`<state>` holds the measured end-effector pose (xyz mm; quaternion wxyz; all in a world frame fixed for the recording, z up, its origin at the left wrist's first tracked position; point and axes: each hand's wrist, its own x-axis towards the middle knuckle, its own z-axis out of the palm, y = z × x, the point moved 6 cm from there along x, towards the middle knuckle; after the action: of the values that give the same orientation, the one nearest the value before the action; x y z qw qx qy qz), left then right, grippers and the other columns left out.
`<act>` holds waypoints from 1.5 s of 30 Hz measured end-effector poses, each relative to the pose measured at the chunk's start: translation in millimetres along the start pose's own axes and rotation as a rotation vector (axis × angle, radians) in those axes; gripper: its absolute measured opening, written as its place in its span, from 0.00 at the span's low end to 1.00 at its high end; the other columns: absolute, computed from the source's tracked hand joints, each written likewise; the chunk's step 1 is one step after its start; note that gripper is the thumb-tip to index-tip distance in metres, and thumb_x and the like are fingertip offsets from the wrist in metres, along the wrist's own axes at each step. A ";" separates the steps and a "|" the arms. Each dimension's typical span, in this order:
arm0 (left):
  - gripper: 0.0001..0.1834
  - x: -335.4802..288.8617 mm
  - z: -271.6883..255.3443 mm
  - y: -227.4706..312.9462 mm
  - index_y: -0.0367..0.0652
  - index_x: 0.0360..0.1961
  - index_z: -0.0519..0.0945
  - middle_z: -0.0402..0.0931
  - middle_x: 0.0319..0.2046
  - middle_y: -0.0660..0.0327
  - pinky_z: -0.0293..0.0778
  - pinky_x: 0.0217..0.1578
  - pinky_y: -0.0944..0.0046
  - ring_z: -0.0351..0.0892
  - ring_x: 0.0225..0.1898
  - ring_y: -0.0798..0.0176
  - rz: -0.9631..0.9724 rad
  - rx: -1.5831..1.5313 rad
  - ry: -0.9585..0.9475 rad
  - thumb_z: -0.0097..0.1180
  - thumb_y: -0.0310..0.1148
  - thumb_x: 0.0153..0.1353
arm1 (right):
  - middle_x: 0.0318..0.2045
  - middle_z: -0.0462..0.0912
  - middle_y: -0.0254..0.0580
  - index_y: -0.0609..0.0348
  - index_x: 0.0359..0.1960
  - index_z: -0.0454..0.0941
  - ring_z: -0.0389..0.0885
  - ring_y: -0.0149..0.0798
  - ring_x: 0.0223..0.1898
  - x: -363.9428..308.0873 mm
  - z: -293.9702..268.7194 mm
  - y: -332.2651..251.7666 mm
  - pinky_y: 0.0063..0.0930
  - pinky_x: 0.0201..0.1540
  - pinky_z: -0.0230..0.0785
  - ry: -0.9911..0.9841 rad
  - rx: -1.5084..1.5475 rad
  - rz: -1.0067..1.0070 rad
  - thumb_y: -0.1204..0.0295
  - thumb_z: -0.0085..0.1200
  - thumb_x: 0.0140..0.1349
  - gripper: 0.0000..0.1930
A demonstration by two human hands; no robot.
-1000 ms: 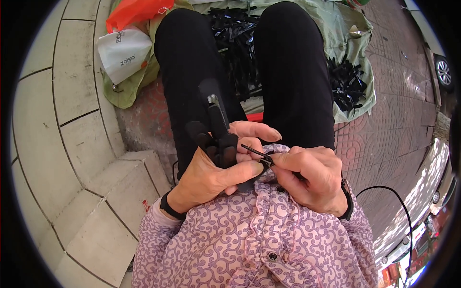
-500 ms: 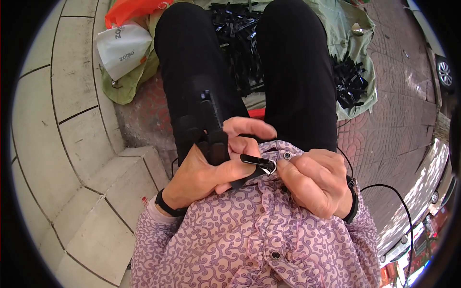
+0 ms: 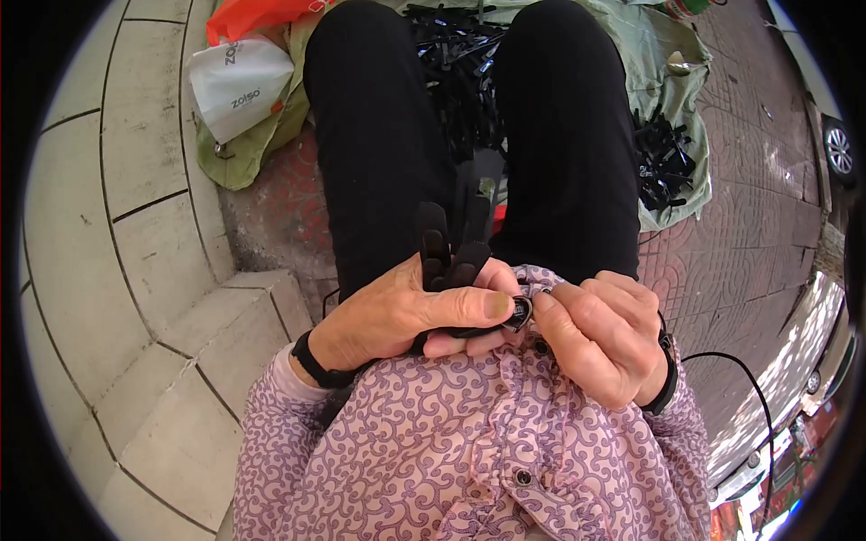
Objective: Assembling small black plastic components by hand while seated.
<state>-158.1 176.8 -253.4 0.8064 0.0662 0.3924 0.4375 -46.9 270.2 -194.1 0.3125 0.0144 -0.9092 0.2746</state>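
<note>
In front of patterned shirt [image 3: 424,433], left hand [image 3: 406,311] grips black strips [image 3: 476,203], thumb on round-ended piece [image 3: 520,313]. Right hand [image 3: 609,338] just beside, fingers curled narrow; cannot tell whether holding anything. Farther: loose black pieces [image 3: 666,162] on green sheet [image 3: 672,77].

The fisheye head view looks down from close above the left hand [image 3: 383,314] and right hand [image 3: 609,338]

The black strips [image 3: 471,212] look like plastic, mostly matt with a glossy patch; the piled black pieces [image 3: 458,86] gleam like glossy plastic; the trousers [image 3: 383,135] are matt cloth; the shirt [image 3: 406,433] is soft, ruffled cloth; the green sheet [image 3: 681,99] looks creased; the paving [image 3: 726,225] looks rough.
</note>
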 end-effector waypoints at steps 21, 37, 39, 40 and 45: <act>0.18 -2.4 2.2 4.7 0.30 0.49 0.73 0.79 0.39 0.53 0.71 0.22 0.74 0.79 0.27 0.71 0.293 0.147 0.228 0.63 0.26 0.60 | 0.32 0.82 0.36 0.61 0.36 0.76 0.82 0.26 0.35 -39.8 30.0 41.3 0.16 0.38 0.72 0.011 1.398 1.233 0.77 0.63 0.61 0.07; 0.14 4.4 9.2 8.0 0.38 0.37 0.83 0.80 0.31 0.64 0.72 0.43 0.70 0.78 0.37 0.71 0.364 0.397 0.053 0.72 0.26 0.47 | 0.27 0.81 0.29 0.59 0.30 0.77 0.76 0.18 0.29 -43.8 32.3 29.6 0.12 0.32 0.64 -0.211 1.488 1.349 0.82 0.66 0.55 0.09; 0.14 3.7 8.6 3.3 0.39 0.36 0.83 0.80 0.30 0.65 0.72 0.41 0.71 0.77 0.35 0.72 0.326 0.347 0.054 0.71 0.26 0.47 | 0.27 0.81 0.29 0.60 0.30 0.78 0.76 0.17 0.29 -44.6 31.0 26.9 0.12 0.32 0.64 -0.237 1.483 1.356 0.82 0.66 0.55 0.08; 0.13 3.9 10.0 1.7 0.39 0.35 0.83 0.79 0.29 0.65 0.71 0.39 0.71 0.77 0.33 0.73 0.309 0.378 0.021 0.71 0.26 0.47 | 0.27 0.81 0.29 0.60 0.29 0.78 0.76 0.18 0.29 -45.0 30.3 25.6 0.12 0.31 0.64 -0.239 1.487 1.353 0.82 0.67 0.54 0.08; 0.11 3.7 14.2 -2.4 0.39 0.32 0.82 0.78 0.26 0.66 0.69 0.33 0.72 0.75 0.29 0.75 0.263 0.410 -0.040 0.69 0.25 0.46 | 0.25 0.81 0.30 0.61 0.28 0.79 0.75 0.18 0.27 -45.5 30.2 22.9 0.13 0.30 0.63 -0.213 1.470 1.350 0.84 0.67 0.52 0.08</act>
<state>-145.6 181.4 -246.9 0.7200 0.2875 0.4448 0.4484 -31.8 267.7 -251.3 -0.0780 -0.2903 -0.3550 0.8852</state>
